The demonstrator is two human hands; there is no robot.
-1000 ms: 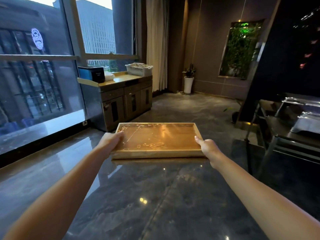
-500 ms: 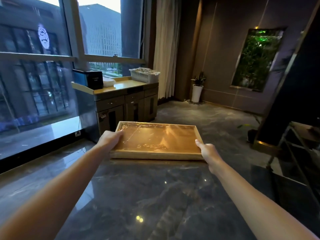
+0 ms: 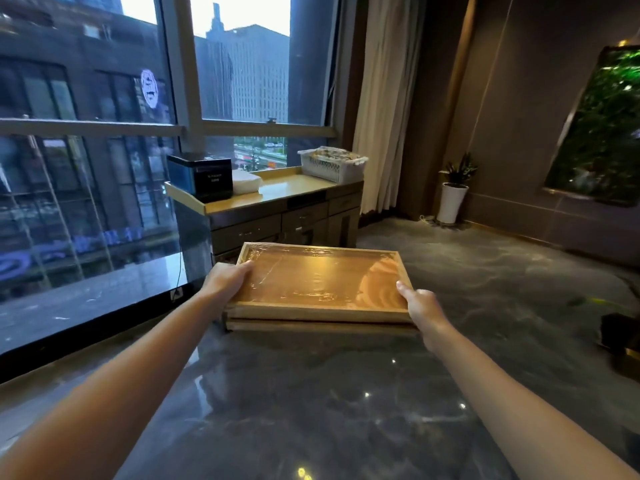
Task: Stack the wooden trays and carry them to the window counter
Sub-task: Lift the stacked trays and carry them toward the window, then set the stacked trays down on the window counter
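A stack of wooden trays (image 3: 320,308), the top one wrapped in clear film, hangs in the air in front of me. My left hand (image 3: 227,280) grips the stack's left edge, thumb on the rim. My right hand (image 3: 420,306) grips the right edge the same way. Both arms are stretched forward. The window counter (image 3: 287,192), a cabinet with a yellowish top, stands just beyond the trays below the window.
On the counter sit a black box (image 3: 207,178), a folded white cloth (image 3: 246,181) and a white basket (image 3: 330,164). A curtain (image 3: 381,109) hangs to the right, then a potted plant (image 3: 452,199). Glossy dark floor lies below.
The counter has come closer and grown larger in view as I walk toward it. My hands keep the same grip on the trays.
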